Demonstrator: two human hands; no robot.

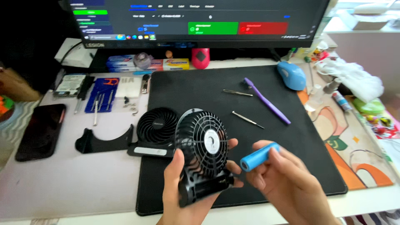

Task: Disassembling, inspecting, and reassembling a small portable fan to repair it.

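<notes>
A wide dark computer monitor spans the back of the pale desk, and below it a large black rectangular desk mat covers the working area. Above the mat's near edge, the left hand wraps around the base of a small black plastic portable fan with a round slatted grille, thumb on one side and fingers curled behind, holding it tilted with the grille facing the camera. The right hand pinches a blue cylindrical battery cell between thumb and fingertips, its end close to the fan's base but apart from it. A steady fan body and a cell lined up squarely with the opening in the base appear to matter most here; whether a compartment is open cannot be told. Left of the fan, a second black round grille on a flat base and a black curved plastic bracket lie apart. An open blue tool case holds thin metal tools. On the mat rest a purple slim plastic pry stick and two thin metal picks; a blue computer mouse sits at its corner.
</notes>
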